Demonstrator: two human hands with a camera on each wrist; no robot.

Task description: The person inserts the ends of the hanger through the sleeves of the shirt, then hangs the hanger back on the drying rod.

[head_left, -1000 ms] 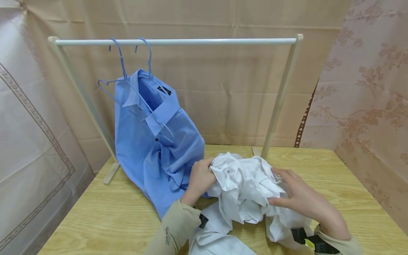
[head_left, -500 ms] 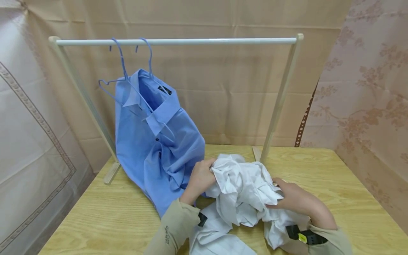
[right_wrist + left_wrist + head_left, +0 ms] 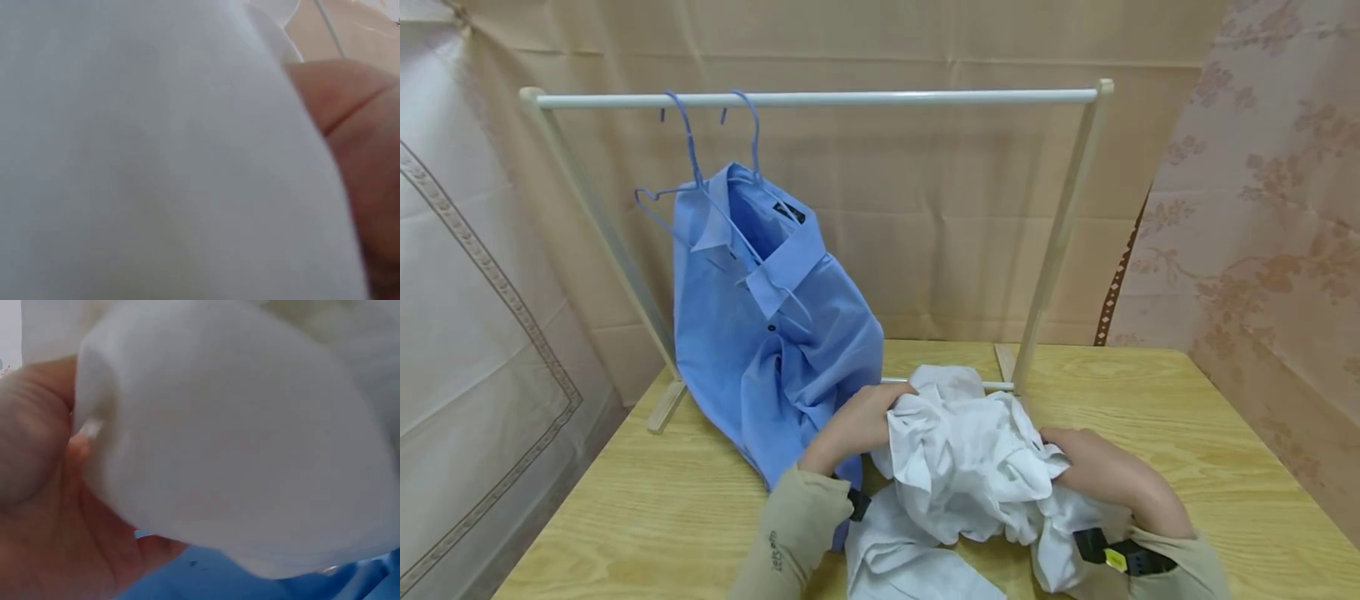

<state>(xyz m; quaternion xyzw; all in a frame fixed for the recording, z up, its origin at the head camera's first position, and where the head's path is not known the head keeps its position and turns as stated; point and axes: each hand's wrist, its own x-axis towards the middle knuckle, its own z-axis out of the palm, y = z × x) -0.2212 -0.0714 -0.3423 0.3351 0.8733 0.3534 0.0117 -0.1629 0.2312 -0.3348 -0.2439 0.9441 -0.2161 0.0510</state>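
A crumpled white garment (image 3: pixel 970 467) is bunched up over the table between my two hands, with loose parts draping onto the wood at the front. My left hand (image 3: pixel 859 423) holds its left side, fingers partly hidden behind the folds. In the left wrist view, white fabric (image 3: pixel 231 437) lies between the thumb and fingers of that hand (image 3: pixel 62 494). At the right side, my right hand (image 3: pixel 1101 468) grips the bundle, its fingertips buried in cloth. White fabric (image 3: pixel 156 150) fills most of the right wrist view and covers much of the hand (image 3: pixel 359 125).
Left of the garment, a blue shirt (image 3: pixel 775 292) droops from the rack's bar (image 3: pixel 880 99) on a blue hanger (image 3: pixel 756 137), its lower part on the table (image 3: pixel 602 492). A second blue hanger (image 3: pixel 691 150) hangs beside it. The rack's right leg (image 3: pixel 1060 225) stands behind the garment.
The white bundle has sunk a little, uncovering a low bar of the rack behind it. My right hand has moved left and tightened into the cloth; my left hand has shifted slightly left.
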